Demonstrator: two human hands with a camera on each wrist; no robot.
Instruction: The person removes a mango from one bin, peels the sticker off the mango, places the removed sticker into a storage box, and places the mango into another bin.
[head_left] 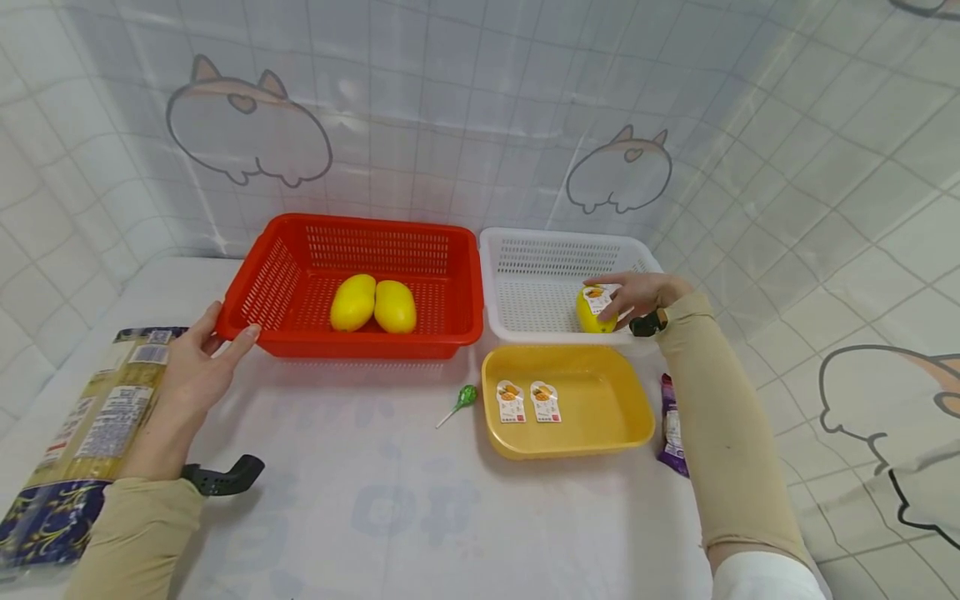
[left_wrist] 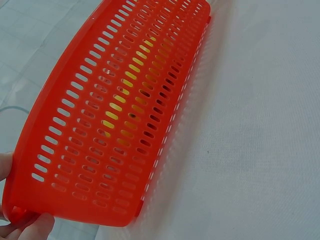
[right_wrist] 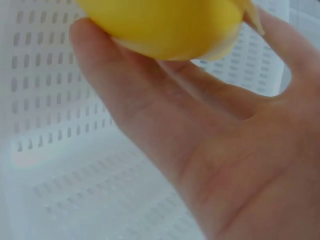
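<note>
My right hand [head_left: 637,293] grips a yellow mango [head_left: 591,322] inside the white basket [head_left: 528,308], near its right end. A white label [head_left: 597,299] with an orange mango picture sits on that fruit, next to the fingers. In the right wrist view, the fingers curve around the mango [right_wrist: 170,30] above the slotted basket floor. At the left, my left hand [head_left: 198,367] holds the near left corner of the red basket [head_left: 360,342], thumb at the rim. Two more yellow mangoes [head_left: 352,303] lie side by side in the red basket.
A yellow tub [head_left: 592,408] stands in front of the white basket, with two mango labels [head_left: 512,402] in it. Left of the tub is a green lollipop [head_left: 467,396]. A purple packet [head_left: 672,429] lies right of it, and a pasta bag [head_left: 105,425] lies far left.
</note>
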